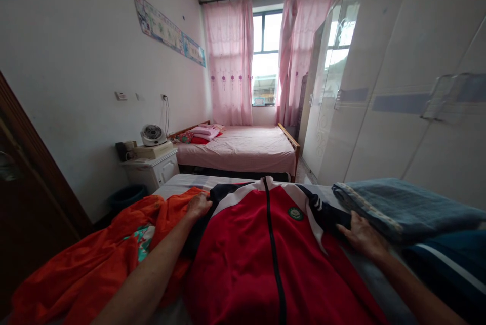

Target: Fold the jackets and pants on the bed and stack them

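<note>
A red zip-up jacket (239, 244) with white shoulders, dark sleeves and a round green badge lies front side up before me, its black zip closed. My left hand (199, 204) is closed on the dark sleeve at the jacket's left, near the shoulder. On the other side, my right hand (362, 236) grips the dark sleeve with its two white stripes, thumb and fingers at the cloth. Crumpled orange clothing (102, 244) lies under and beside my left forearm. Folded blue-grey cloth (406, 206) lies just beyond my right hand.
Dark blue folded clothing (455, 259) with a white stripe lies at the right. Beyond stands a bed with a pink sheet (243, 150). A small fan (153, 134) sits on a white cabinet (152, 170), near a dark bin (127, 196). White wardrobes (398, 153) line the right wall.
</note>
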Motion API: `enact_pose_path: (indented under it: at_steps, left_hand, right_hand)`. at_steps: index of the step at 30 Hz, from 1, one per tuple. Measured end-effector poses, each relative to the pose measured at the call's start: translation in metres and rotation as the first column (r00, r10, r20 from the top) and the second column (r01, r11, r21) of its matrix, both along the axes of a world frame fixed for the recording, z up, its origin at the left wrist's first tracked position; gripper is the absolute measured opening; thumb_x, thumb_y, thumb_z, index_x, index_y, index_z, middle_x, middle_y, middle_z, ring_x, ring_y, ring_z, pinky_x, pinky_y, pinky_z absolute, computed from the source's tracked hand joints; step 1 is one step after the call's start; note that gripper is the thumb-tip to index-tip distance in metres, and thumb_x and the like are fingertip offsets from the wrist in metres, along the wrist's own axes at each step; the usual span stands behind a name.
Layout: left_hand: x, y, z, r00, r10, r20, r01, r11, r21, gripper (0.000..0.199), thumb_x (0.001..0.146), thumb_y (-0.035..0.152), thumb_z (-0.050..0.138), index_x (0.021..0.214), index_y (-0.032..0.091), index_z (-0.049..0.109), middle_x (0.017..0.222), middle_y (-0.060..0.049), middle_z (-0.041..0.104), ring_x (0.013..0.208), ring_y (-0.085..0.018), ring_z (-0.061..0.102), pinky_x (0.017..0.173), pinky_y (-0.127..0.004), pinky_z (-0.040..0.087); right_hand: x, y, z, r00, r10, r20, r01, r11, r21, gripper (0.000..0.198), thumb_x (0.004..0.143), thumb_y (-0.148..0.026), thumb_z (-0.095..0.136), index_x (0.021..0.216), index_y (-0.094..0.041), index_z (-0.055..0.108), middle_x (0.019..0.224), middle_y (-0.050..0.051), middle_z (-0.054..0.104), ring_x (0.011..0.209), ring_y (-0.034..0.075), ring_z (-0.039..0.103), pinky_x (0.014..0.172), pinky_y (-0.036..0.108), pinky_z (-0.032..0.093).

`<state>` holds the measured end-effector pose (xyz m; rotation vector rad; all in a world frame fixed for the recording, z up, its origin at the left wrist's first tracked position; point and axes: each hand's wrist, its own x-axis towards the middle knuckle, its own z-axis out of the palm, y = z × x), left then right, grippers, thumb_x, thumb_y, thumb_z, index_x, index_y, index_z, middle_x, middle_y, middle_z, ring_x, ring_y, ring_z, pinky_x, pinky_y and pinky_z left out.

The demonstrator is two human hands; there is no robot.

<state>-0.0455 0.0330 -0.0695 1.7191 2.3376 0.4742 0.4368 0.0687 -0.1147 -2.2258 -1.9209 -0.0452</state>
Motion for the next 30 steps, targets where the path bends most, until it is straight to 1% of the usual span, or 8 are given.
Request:
enact_pose_path:
  at_steps: [6, 12, 14, 17, 21, 25, 27, 30]
  left_hand:
    - [0.002, 0.001, 0.045, 1.0, 0.021, -0.004, -0.019, 0.952, 0.305, 0.026, 0.091, 0.034, 0.05, 0.106, 0.014, 0.059, 0.1, -0.005, 0.064, 0.091, -0.018, 0.062, 0.083, -0.038, 0.05]
    - [-0.028, 0.003, 0.106, 0.965, 0.259, -0.028, -0.204, 0.818, 0.537, 0.033, 0.092, 0.036, 0.048, 0.118, 0.017, 0.053, 0.115, -0.008, 0.059, 0.105, -0.022, 0.057, 0.092, -0.045, 0.045]
    - [-0.034, 0.006, 0.11, 0.951, 0.307, -0.032, -0.242, 0.807, 0.539, 0.034, 0.091, 0.036, 0.05, 0.119, 0.017, 0.052, 0.118, -0.009, 0.056, 0.105, -0.023, 0.056, 0.091, -0.046, 0.045]
    - [-0.032, 0.005, 0.099, 0.963, 0.261, -0.063, -0.198, 0.848, 0.491, 0.031, 0.089, 0.027, 0.052, 0.117, 0.015, 0.055, 0.121, -0.012, 0.054, 0.109, -0.027, 0.054, 0.091, -0.045, 0.044]
    - [-0.004, -0.03, 0.064, 0.991, 0.034, -0.131, 0.027, 0.899, 0.437, 0.038, 0.08, 0.015, 0.054, 0.118, 0.014, 0.057, 0.127, -0.013, 0.052, 0.12, -0.029, 0.047, 0.102, -0.037, 0.036]
    - [0.029, -0.105, 0.019, 0.958, -0.281, -0.06, 0.284, 0.893, 0.348, 0.028, 0.085, 0.023, 0.046, 0.108, 0.022, 0.062, 0.117, -0.005, 0.06, 0.105, -0.018, 0.059, 0.09, -0.025, 0.046]
    - [0.036, -0.142, -0.001, 0.952, -0.297, 0.077, 0.266, 0.923, 0.277, 0.026, 0.086, 0.029, 0.043, 0.1, 0.026, 0.065, 0.106, -0.004, 0.065, 0.093, -0.019, 0.063, 0.082, -0.026, 0.049]
    - [0.035, -0.18, -0.024, 0.958, -0.201, 0.205, 0.158, 0.966, 0.206, 0.024, 0.083, 0.036, 0.046, 0.089, 0.029, 0.068, 0.098, -0.005, 0.069, 0.09, -0.023, 0.066, 0.082, -0.031, 0.05]
  right_hand:
    - [-0.005, 0.007, 0.021, 0.983, 0.18, 0.031, -0.179, 0.983, -0.037, 0.023, 0.082, -0.029, 0.046, 0.085, -0.015, 0.064, 0.09, 0.012, 0.067, 0.087, 0.027, 0.066, 0.068, 0.033, 0.046]
    - [0.017, 0.031, 0.086, 0.998, 0.03, 0.05, -0.039, 0.982, 0.182, 0.046, 0.089, -0.038, 0.026, 0.107, -0.008, 0.057, 0.105, 0.022, 0.06, 0.095, 0.035, 0.061, 0.067, 0.038, 0.043]
    - [0.026, 0.039, 0.105, 0.999, -0.031, 0.023, 0.023, 0.959, 0.281, 0.053, 0.089, -0.039, 0.024, 0.116, -0.003, 0.052, 0.11, 0.026, 0.055, 0.099, 0.038, 0.059, 0.067, 0.04, 0.043]
    - [0.028, 0.042, 0.113, 0.999, -0.048, -0.026, 0.054, 0.941, 0.335, 0.053, 0.088, -0.033, 0.025, 0.118, 0.002, 0.051, 0.111, 0.031, 0.052, 0.097, 0.039, 0.06, 0.067, 0.04, 0.045]
    - [0.011, 0.02, 0.076, 0.995, 0.1, -0.03, -0.085, 0.943, 0.321, 0.049, 0.085, -0.028, 0.032, 0.122, -0.002, 0.049, 0.12, 0.025, 0.051, 0.101, 0.034, 0.06, 0.075, 0.038, 0.049]
    - [0.001, -0.028, 0.009, 0.904, 0.422, -0.075, -0.358, 0.84, 0.407, 0.045, 0.087, -0.036, 0.033, 0.128, -0.017, 0.04, 0.129, 0.016, 0.047, 0.113, 0.031, 0.054, 0.088, 0.041, 0.05]
    - [0.005, -0.054, -0.022, 0.868, 0.486, -0.104, -0.399, 0.805, 0.439, 0.046, 0.086, -0.039, 0.034, 0.132, -0.032, 0.033, 0.13, 0.011, 0.047, 0.119, 0.031, 0.05, 0.092, 0.048, 0.048]
    - [0.02, -0.085, -0.053, 0.861, 0.464, -0.208, -0.343, 0.833, 0.435, 0.055, 0.084, -0.041, 0.041, 0.135, -0.052, 0.022, 0.129, 0.006, 0.048, 0.12, 0.032, 0.049, 0.094, 0.052, 0.047]
